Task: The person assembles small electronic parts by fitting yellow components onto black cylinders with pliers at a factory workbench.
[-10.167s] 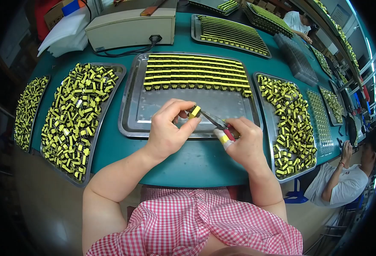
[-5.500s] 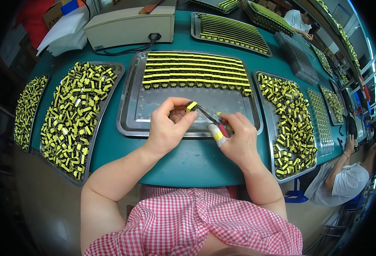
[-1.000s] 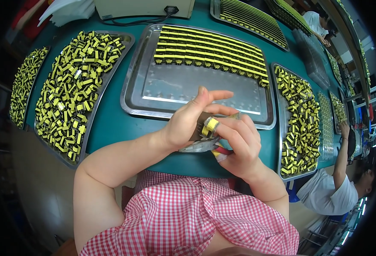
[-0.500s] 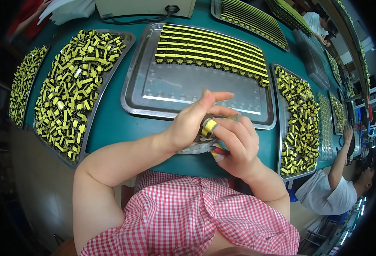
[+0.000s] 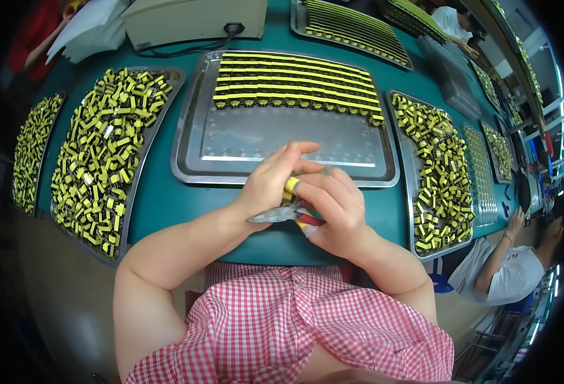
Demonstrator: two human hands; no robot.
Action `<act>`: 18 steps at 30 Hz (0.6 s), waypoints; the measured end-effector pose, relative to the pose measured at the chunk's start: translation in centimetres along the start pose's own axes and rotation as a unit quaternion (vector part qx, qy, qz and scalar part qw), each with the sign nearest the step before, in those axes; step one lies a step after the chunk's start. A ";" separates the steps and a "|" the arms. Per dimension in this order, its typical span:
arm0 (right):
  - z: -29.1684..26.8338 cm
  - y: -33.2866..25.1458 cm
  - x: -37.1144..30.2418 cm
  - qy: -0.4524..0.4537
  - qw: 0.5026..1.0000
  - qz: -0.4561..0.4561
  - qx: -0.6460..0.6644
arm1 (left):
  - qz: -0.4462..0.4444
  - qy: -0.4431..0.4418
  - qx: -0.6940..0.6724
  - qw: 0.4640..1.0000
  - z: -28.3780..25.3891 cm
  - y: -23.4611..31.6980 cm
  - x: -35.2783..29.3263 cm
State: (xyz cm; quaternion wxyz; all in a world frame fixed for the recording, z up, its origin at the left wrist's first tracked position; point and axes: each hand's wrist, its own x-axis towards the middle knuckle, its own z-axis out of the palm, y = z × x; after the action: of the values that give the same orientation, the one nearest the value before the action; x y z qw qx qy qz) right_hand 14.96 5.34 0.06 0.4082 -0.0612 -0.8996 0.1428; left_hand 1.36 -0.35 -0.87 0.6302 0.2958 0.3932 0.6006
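Observation:
In my right hand (image 5: 341,208) is a pair of pliers (image 5: 270,215) with red on the handle. The grey jaws point left, just below my left wrist. My left hand (image 5: 264,185) is held against my right fingers, its thumb up and two fingers reaching right. A small yellow-wrapped component (image 5: 292,185) shows between the hands, seemingly in my left hand; its lower part is hidden. Beyond the hands lies a metal tray (image 5: 195,147) with rows of yellow-and-black components (image 5: 295,80) along its far half.
Loose components fill a left tray (image 5: 99,163), a farther-left tray (image 5: 35,153) and a right tray (image 5: 432,173). A beige box (image 5: 192,22) with a black plug stands behind, beside white sheets (image 5: 93,29). Another person (image 5: 503,269) works at the far right.
The whole view has shifted slightly. The pliers, blurred and partly covered before, now show their jaws plainly below my left wrist. My hands remain close together.

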 end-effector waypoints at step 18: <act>-2.5 2.5 0.3 0.092 0.622 0.473 0.618 | 0.146 0.058 0.196 0.968 0.3 0.6 0.7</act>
State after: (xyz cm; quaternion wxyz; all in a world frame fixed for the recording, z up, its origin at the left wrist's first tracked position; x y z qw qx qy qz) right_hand 16.61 8.31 1.01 0.3066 -0.2243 -0.4045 0.8319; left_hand 1.28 0.38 -0.33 0.4413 0.4322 0.4921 0.6134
